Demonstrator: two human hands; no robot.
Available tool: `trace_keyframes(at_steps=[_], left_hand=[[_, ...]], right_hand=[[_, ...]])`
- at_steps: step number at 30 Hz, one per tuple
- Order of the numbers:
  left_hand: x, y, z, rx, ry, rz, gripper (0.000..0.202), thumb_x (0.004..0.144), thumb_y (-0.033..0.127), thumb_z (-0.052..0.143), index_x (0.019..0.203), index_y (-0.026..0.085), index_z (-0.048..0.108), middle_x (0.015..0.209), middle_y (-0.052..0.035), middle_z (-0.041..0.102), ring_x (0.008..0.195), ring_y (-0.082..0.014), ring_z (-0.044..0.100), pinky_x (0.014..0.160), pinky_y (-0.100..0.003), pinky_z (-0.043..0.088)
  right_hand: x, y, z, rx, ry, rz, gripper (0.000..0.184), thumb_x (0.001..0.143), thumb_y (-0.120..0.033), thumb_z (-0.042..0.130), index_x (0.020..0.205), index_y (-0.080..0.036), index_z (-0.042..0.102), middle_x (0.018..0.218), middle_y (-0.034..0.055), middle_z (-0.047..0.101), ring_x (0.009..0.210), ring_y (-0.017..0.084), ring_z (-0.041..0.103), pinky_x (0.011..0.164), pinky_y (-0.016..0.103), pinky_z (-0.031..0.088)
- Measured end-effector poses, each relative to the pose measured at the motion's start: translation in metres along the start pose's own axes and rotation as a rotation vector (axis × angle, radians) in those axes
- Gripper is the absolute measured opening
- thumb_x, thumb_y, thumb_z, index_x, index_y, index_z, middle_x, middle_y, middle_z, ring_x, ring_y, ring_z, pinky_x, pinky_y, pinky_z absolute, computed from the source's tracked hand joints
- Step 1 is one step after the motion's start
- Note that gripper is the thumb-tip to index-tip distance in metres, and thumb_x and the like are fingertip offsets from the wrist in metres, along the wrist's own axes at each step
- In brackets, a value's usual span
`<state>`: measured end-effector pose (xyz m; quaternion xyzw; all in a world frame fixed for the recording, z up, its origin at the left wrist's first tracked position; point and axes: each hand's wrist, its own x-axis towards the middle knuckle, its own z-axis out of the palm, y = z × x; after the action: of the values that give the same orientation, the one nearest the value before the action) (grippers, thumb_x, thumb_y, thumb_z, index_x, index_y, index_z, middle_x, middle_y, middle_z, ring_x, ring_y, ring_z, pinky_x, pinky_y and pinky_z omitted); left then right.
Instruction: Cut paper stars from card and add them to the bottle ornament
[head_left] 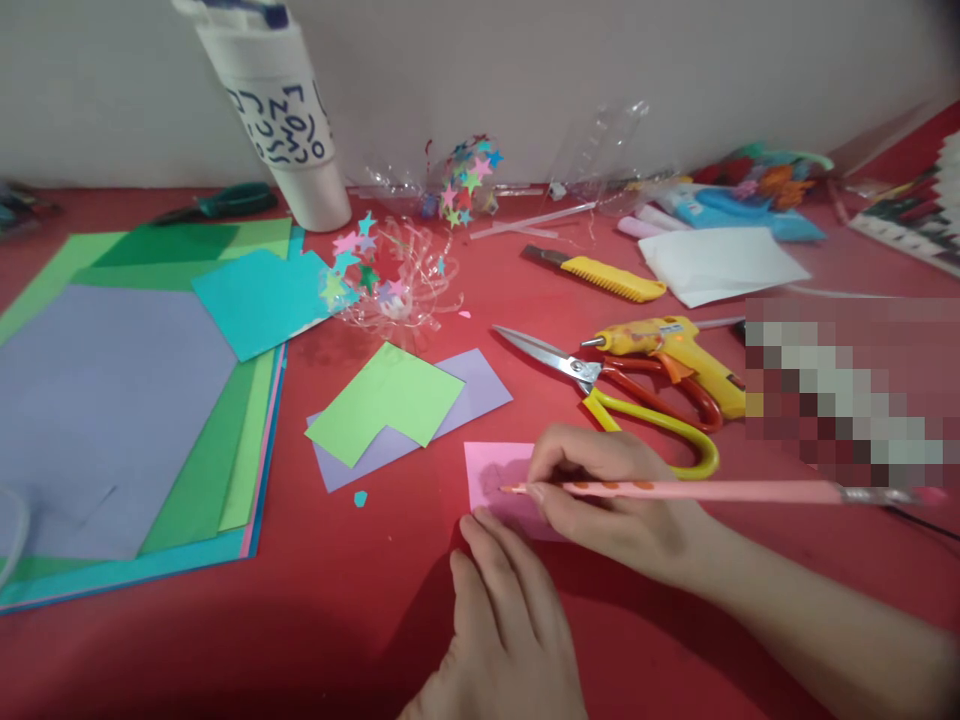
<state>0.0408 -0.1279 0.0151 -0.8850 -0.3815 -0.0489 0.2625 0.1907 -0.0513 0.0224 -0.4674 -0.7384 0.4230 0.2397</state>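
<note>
- At the bottom middle is the left hand (510, 610). It is spread flat, palm down, with its fingers out long and a bit apart. It grips nothing. Its fingertips are at the near left edge of the pink paper (514, 460).
- Just right of it is the right hand (630, 530). Its thumb and fingers are pinched tight on a pencil (720, 491). The pencil lies sideways, with its rubber end at the right of the frame.
- The pink paper lies flat on the red table (337, 630), just below the middle of the frame. It is past the left fingertips and partly under the right hand. The pencil tip is at a faint drawing on it.
- Left of the pink paper is a tiny blue scrap (361, 498).
- A bit farther, a green paper (390, 395) lies on a purple paper (484, 385).
- Big sheets (97, 410) are piled at the left.
- Past the right hand are scissors (577, 372), and a yellow glue gun (679, 345) behind their handles.
- Farther back is a yellow knife (611, 278).
- A white cup (274, 120) stands at the upper left.
</note>
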Motion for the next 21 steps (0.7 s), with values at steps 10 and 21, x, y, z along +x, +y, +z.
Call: trace_keyframes(at_steps=[10, 21], left_hand=[[0.002, 0.007, 0.001, 0.021, -0.01, -0.061, 0.038, 0.067, 0.008, 0.041, 0.084, 0.007, 0.075, 0.09, -0.0134, 0.076, 0.077, -0.0258, 0.071, 0.064, -0.033, 0.053], [0.002, 0.007, 0.001, 0.003, -0.005, -0.053, 0.039, 0.069, 0.008, 0.04, 0.082, 0.009, 0.076, 0.088, -0.0119, 0.077, 0.076, -0.0261, 0.072, 0.061, -0.033, 0.052]], right_hand=[[0.002, 0.002, 0.0, 0.029, -0.072, 0.015, 0.012, 0.076, -0.014, 0.048, 0.067, -0.02, 0.049, 0.058, -0.0048, 0.049, 0.051, 0.011, 0.041, 0.047, 0.022, 0.032], [0.001, 0.003, 0.003, -0.002, -0.024, -0.02, 0.014, 0.073, -0.009, 0.049, 0.065, -0.02, 0.048, 0.056, -0.0065, 0.048, 0.05, 0.008, 0.039, 0.045, 0.019, 0.03]])
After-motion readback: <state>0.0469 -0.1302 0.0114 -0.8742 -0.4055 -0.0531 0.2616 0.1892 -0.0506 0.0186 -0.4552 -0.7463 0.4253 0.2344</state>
